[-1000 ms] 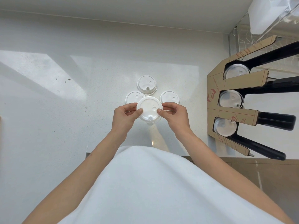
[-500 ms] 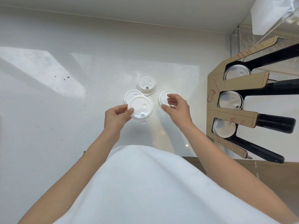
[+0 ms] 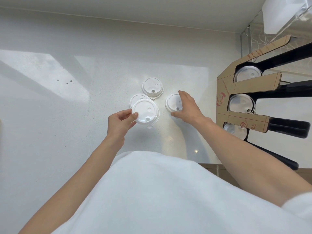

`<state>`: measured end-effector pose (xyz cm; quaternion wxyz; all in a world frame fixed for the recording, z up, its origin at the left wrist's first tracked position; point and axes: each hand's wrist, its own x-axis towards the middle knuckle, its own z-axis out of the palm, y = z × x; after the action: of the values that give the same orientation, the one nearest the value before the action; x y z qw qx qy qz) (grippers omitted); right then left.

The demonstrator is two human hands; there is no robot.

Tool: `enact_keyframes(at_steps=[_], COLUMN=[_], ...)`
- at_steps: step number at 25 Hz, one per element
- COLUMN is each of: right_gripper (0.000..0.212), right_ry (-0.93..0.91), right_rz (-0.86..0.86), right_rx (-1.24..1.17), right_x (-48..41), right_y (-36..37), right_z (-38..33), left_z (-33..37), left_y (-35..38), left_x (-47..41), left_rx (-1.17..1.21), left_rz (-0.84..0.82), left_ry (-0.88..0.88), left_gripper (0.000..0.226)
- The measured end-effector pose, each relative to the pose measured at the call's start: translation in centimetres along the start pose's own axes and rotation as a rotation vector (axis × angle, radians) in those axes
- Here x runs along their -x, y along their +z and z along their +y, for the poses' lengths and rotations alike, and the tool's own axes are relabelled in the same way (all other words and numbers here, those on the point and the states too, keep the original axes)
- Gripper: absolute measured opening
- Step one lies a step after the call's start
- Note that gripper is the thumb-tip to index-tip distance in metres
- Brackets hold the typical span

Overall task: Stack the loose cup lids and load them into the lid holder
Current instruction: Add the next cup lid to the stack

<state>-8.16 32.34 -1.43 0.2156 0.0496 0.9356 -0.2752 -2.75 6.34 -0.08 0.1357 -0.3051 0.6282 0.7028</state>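
Observation:
My left hand (image 3: 120, 123) pinches the near-left rim of a small stack of white cup lids (image 3: 145, 111), held just above the counter. Half hidden behind that stack lies another white lid (image 3: 137, 98). A third white lid (image 3: 152, 87) rests farther back. My right hand (image 3: 188, 107) reaches over a fourth white lid (image 3: 172, 102) on the right, thumb and fingers spread around its edge; whether they grip it is unclear. The brown cardboard lid holder (image 3: 225, 92) with black rails stands at the right, with lids in each of its three slots.
The white counter (image 3: 67, 115) runs left and back to a wall. Its front edge lies just below my right forearm, with brown floor beyond. A clear plastic container (image 3: 285, 14) sits at the top right, behind the holder.
My right hand let go of the held stack and moved right onto the right-hand lid. My left hand alone keeps the stack, shifted slightly left.

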Motion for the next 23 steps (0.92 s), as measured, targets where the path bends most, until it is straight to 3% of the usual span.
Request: enact_keyframes(at_steps=[3,7,12,23], right_gripper=[0.097,0.078,0.079,0.087], right_ry=[0.0,-0.008,0.031,-0.066], right_rz=[0.005,0.07,0.087,0.159], right_rx=[0.024,0.069,0.043,-0.388], right_x=[-0.2,-0.2,-0.1,3.4], right_y=[0.5,1.4,1.6,0.9], right_z=[0.1,0.6,1.0,-1.1], left_z=[0.0,-0.1,0.1,0.4], left_y=[-0.1,-0.2,-0.1,-0.2], left_x=[-0.1,-0.1,-0.1,0.2], left_rx=[-0.01,-0.009,-0.004,0.019], left_rz=[0.006,0.013,0.014,0.027], left_ry=[0.003,-0.006,-0.013,-0.004], left_gripper=[0.035,0.034,0.032,0.031])
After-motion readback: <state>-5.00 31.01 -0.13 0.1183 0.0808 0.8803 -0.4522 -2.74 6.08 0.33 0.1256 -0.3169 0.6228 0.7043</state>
